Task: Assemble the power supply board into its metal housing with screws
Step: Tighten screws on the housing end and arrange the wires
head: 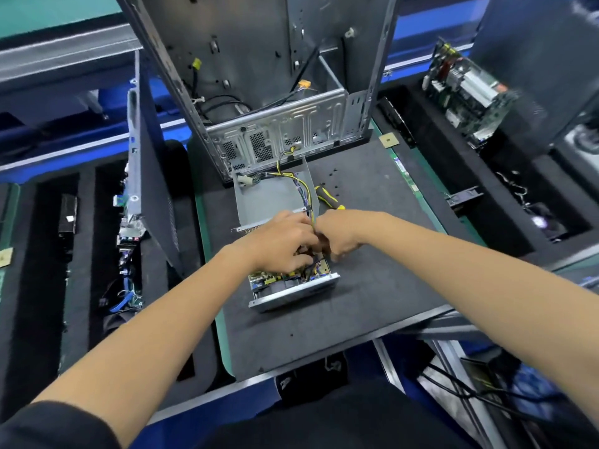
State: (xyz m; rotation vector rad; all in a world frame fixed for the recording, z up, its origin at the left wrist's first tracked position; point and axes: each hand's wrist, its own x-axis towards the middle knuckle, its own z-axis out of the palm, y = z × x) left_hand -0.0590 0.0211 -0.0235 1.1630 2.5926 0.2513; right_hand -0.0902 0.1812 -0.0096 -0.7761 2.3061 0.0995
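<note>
Black mat [372, 286] | both hands, left [282, 241], right [340, 234], curled over power supply board [285, 277]; grip unclear

Even overhead light, soft shadows (edges warped, blurry w/ motion)

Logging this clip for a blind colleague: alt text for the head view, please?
Both hands, left hand and right hand, work close together over the power supply board in its metal housing; a screwdriver lies behind on the mat.
</note>
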